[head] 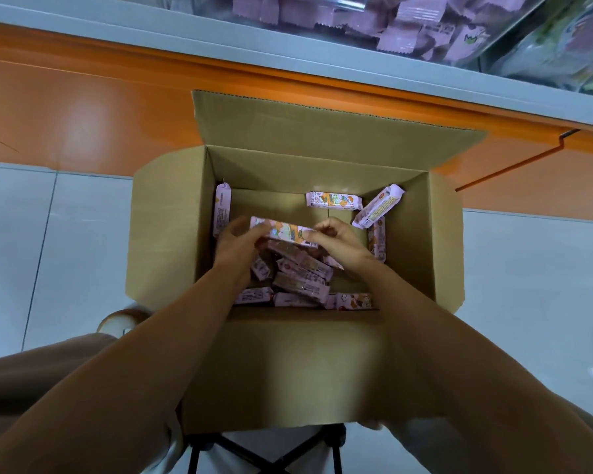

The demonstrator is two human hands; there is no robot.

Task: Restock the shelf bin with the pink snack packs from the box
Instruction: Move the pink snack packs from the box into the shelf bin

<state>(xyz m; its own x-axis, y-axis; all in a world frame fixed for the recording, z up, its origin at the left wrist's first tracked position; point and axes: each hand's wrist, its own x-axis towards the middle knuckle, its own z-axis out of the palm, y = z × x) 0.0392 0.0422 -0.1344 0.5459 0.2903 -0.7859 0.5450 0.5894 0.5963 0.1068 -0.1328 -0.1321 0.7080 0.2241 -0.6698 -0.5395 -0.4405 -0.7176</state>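
Note:
An open cardboard box (pixel 172 234) stands in front of me on the floor, with several pink snack packs scattered over its bottom. Both my hands reach down into it. My left hand (pixel 235 242) and my right hand (pixel 339 239) hold the two ends of one pink snack pack (pixel 286 232), lifted above a loose heap of packs (pixel 298 275). More packs lie at the back right (pixel 332 200) and stand along the left wall (pixel 221 210). At the top of the view a clear shelf bin (pixel 391 25) holds many pink packs.
A grey shelf edge (pixel 288 59) with an orange panel (pixel 83 107) below it runs behind the box. Another clear bin with greenish packets (pixel 562 56) sits to the right. Pale floor tiles lie on both sides. A black folding frame (pixel 264 453) shows under the box.

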